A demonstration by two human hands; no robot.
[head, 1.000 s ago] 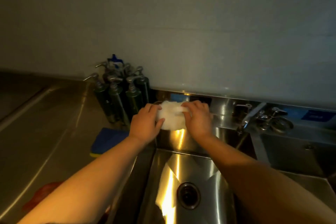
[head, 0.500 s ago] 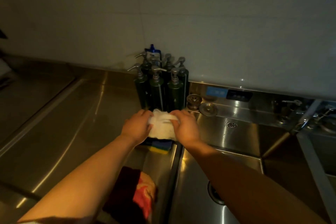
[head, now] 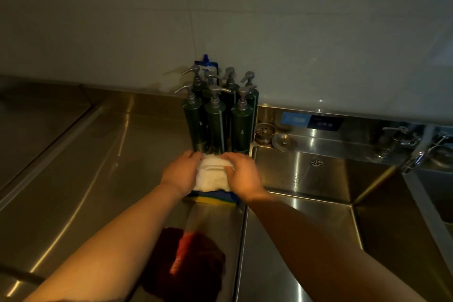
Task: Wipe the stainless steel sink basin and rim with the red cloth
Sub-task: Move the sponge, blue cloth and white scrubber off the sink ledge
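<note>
Hands are now setting a folded white cloth [head: 212,175] onto the blue and yellow sponge [head: 213,197] on the worktop [head: 85,167], having carried it leftward from above the sink basin [head: 306,203]. Left hand [head: 180,174] and right hand [head: 242,176] fingers are pinching its sides. Red cloth [head: 188,260] is lying unused near the rim, so wiping is likely coming next. Basin is holding nothing visible; 7 pump bottles [head: 217,117] are standing behind.

Both bare forearms reach forward, converging. The left hand [head: 180,174] and the right hand [head: 242,175] sit close together, palms down, fingers curled inward toward each other, gripping something between them.
</note>
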